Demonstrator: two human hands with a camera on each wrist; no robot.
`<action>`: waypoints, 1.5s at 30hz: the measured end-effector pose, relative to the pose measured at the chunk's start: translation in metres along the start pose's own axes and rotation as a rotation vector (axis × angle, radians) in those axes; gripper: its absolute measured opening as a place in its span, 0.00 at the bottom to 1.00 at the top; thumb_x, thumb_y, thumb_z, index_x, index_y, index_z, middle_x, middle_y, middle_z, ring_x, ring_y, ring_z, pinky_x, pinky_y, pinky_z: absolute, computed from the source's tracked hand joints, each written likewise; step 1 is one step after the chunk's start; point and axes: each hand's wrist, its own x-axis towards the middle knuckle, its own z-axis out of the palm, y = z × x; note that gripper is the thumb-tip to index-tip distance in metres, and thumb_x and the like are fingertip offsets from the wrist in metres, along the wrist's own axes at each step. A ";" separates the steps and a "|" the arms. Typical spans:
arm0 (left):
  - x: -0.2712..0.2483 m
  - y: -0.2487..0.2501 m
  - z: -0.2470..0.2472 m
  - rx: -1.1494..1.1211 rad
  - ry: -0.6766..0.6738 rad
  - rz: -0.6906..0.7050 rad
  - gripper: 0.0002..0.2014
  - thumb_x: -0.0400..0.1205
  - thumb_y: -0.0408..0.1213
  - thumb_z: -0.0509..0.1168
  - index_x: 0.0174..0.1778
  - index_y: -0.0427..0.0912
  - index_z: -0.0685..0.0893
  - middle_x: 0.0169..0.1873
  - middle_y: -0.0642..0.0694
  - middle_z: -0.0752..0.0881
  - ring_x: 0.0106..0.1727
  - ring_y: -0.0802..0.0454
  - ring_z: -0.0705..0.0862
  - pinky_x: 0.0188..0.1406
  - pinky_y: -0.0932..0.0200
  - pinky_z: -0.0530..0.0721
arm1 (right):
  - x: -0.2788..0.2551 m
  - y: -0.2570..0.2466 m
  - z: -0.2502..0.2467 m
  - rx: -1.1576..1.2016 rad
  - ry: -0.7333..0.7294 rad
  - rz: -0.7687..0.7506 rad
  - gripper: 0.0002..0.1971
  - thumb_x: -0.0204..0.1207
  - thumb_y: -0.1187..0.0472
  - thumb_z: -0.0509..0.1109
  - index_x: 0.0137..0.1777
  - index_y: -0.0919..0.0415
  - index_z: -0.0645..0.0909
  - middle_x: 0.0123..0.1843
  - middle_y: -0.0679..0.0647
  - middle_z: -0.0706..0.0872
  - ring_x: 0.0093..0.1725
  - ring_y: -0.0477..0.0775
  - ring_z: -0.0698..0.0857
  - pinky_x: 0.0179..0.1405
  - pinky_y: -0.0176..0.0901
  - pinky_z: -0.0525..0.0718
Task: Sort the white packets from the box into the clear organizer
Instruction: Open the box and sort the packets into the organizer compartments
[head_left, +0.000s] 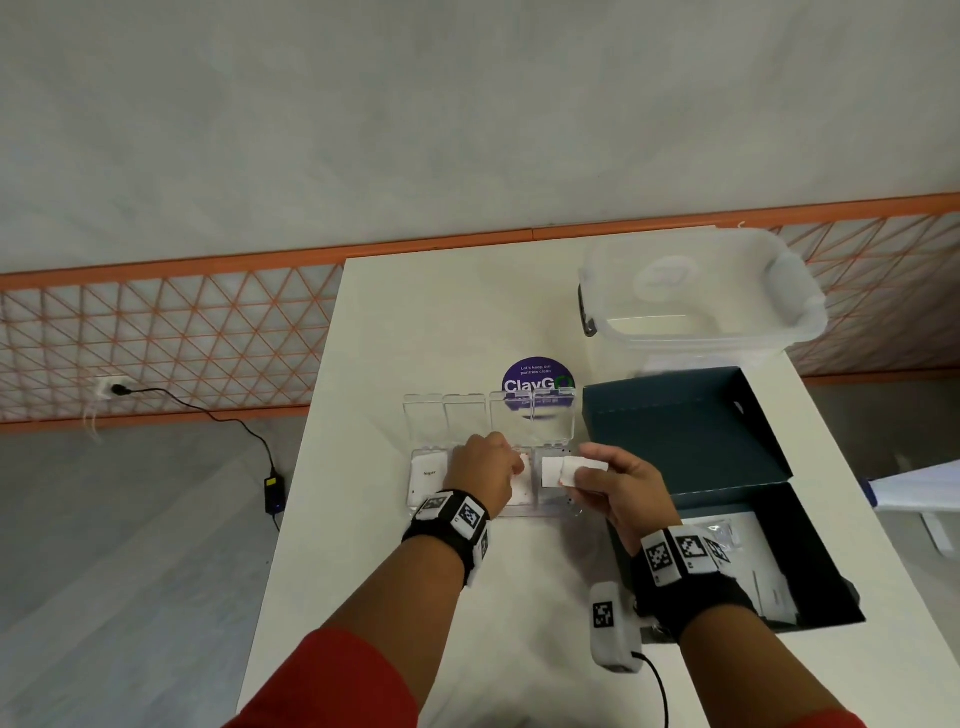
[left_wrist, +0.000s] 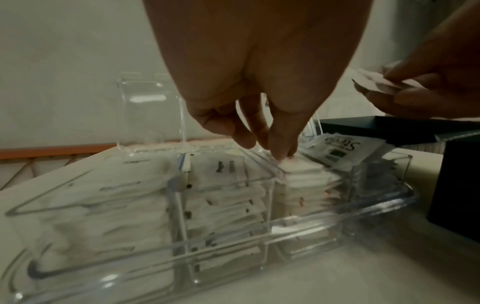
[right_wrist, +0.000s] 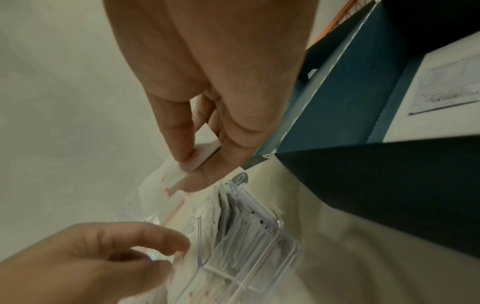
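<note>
We press our left hand (head_left: 485, 470) fingertips onto packets in the clear organizer (head_left: 556, 506); our right hand (head_left: 621, 486) pinches white packets (head_left: 563, 472) just above, beside the box (head_left: 727, 441)

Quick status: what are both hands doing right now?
Left hand: fingertips press on the packet stack in the organizer, gripping nothing.
Right hand: pinches a few white packets.

Head view evenly lit, soft, slightly blurred; edges bow outward. Both wrist views dim, warm-tinted, smeared. Glare streaks on clear organizer (left_wrist: 272, 226) walls. Faint shadows on desk (head_left: 363, 519).
</note>
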 end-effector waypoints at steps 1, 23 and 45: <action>-0.001 0.000 -0.003 -0.066 0.026 -0.005 0.14 0.82 0.32 0.61 0.58 0.49 0.88 0.57 0.49 0.83 0.58 0.46 0.80 0.58 0.52 0.78 | 0.000 0.000 0.001 -0.016 -0.006 -0.007 0.16 0.71 0.81 0.73 0.51 0.62 0.88 0.49 0.62 0.92 0.47 0.64 0.92 0.42 0.50 0.92; -0.027 0.001 -0.030 -0.726 -0.030 -0.153 0.01 0.75 0.41 0.75 0.39 0.51 0.90 0.33 0.57 0.88 0.34 0.61 0.84 0.36 0.69 0.80 | -0.013 -0.008 0.029 -0.094 -0.092 -0.113 0.12 0.70 0.84 0.73 0.45 0.67 0.85 0.42 0.64 0.90 0.36 0.59 0.90 0.32 0.43 0.90; -0.021 0.000 -0.008 -0.391 0.054 -0.230 0.10 0.81 0.40 0.67 0.56 0.47 0.88 0.46 0.46 0.82 0.49 0.46 0.83 0.49 0.56 0.81 | -0.010 -0.011 0.025 -0.162 -0.104 -0.079 0.09 0.75 0.79 0.72 0.48 0.65 0.84 0.34 0.60 0.90 0.27 0.56 0.86 0.28 0.43 0.88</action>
